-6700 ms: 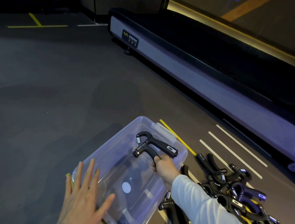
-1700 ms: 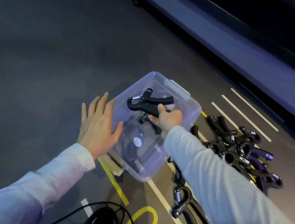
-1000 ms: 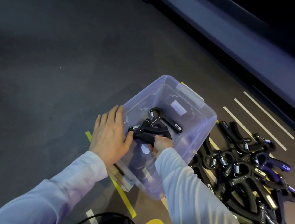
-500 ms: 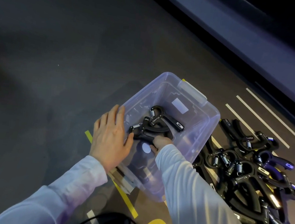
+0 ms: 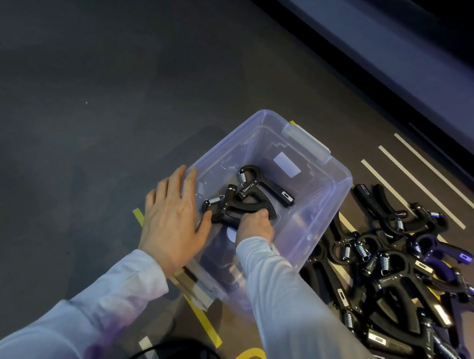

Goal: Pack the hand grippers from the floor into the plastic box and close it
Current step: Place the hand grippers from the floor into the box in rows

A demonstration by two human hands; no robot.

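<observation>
**Two in the box, a heap left on the floor**

The right hand (image 5: 254,221) was down inside the clear plastic box (image 5: 338,191), fingers closed around a black gripper (image 5: 235,208) resting on the bottom beside another one (image 5: 261,186). The left hand (image 5: 173,222) lay flat and open against the box's near wall, steadying it. Most of the work remained, I judged: a tangled pile of grippers (image 5: 395,280) sat on the floor just beside the box. They were black, curved-handled, with bright steel springs.
</observation>
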